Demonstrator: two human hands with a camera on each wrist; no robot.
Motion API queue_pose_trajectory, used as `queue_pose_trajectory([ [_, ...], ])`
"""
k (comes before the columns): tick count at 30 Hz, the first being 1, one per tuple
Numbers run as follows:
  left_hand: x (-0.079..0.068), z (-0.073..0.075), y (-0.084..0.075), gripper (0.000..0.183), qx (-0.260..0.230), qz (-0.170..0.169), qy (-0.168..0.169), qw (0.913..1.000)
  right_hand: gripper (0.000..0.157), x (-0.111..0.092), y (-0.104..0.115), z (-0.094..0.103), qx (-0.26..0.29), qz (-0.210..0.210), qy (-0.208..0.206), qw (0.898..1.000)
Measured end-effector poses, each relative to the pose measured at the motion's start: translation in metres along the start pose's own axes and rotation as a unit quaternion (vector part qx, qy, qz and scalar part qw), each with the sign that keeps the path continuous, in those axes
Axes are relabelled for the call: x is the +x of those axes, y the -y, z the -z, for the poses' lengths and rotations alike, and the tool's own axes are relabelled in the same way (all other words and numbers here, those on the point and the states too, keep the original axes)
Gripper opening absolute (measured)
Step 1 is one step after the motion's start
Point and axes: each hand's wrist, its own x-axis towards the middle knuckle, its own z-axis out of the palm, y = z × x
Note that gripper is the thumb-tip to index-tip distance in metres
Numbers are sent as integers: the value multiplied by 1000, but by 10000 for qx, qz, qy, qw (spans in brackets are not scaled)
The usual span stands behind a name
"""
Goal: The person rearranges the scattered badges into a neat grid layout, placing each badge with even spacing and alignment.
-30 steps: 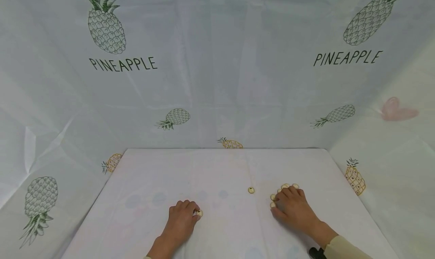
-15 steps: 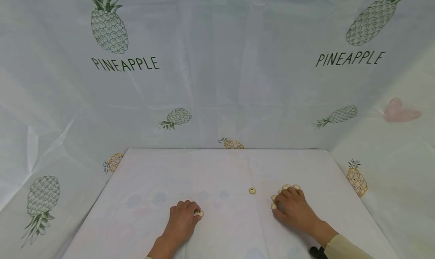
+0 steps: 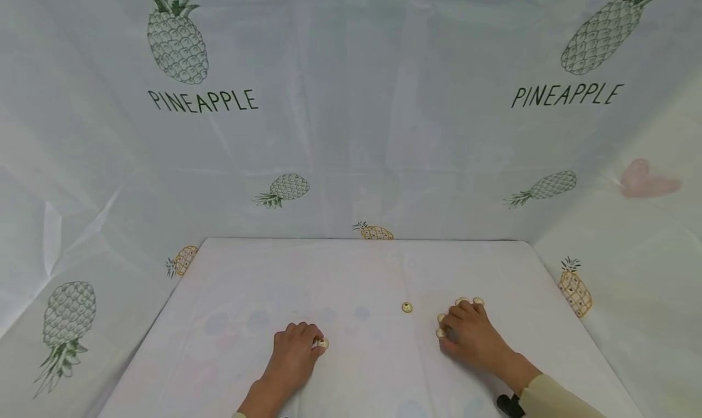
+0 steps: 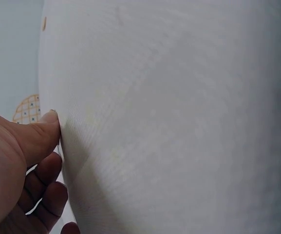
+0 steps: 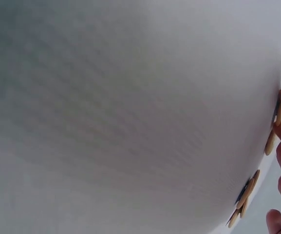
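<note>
In the head view my left hand (image 3: 295,357) rests on the white table and pinches a small pale round wooden disc (image 3: 323,343) between thumb and forefinger. That disc is hidden behind the thumb in the left wrist view, where the left hand (image 4: 26,165) shows loosely curled fingers. Over a group of similar discs, my right hand (image 3: 474,339) bends down. Its thumb and forefinger pinch one wooden disc (image 5: 280,113) at the table surface in the right wrist view. Several more discs lie around those fingertips, including one disc (image 3: 478,301) beyond the knuckles.
A single disc (image 3: 407,307) with a dark centre lies alone between the hands. The white tabletop (image 3: 356,272) meets pineapple-printed cloth (image 3: 351,131) at its back and sides. A black strap piece (image 3: 511,404) sits beside the right sleeve (image 3: 551,396).
The right hand's fingers have shifted slightly among the discs, and one disc that peeked out by the knuckles is now covered. My left hand stays in place with its disc.
</note>
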Motion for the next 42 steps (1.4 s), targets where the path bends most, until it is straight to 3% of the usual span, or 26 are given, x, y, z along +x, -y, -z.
queue_pose_trajectory([
  [10,1,1,2,21,-5,-3,-42,10000,21,31,3,-3,-328,511,-440,9972],
  [17,1,3,0,20,-111,-23,-52,9999,16,59,16,-8,-158,417,-287,9986],
  [27,-1,3,3,20,-74,-137,-208,9997,17,89,43,-24,-181,812,-397,9957],
  [35,0,2,3,21,-65,-137,-142,9998,15,103,56,-32,-35,673,69,9977],
  [42,0,3,3,21,-31,-106,-74,9999,13,108,58,-41,-80,731,7,9973],
])
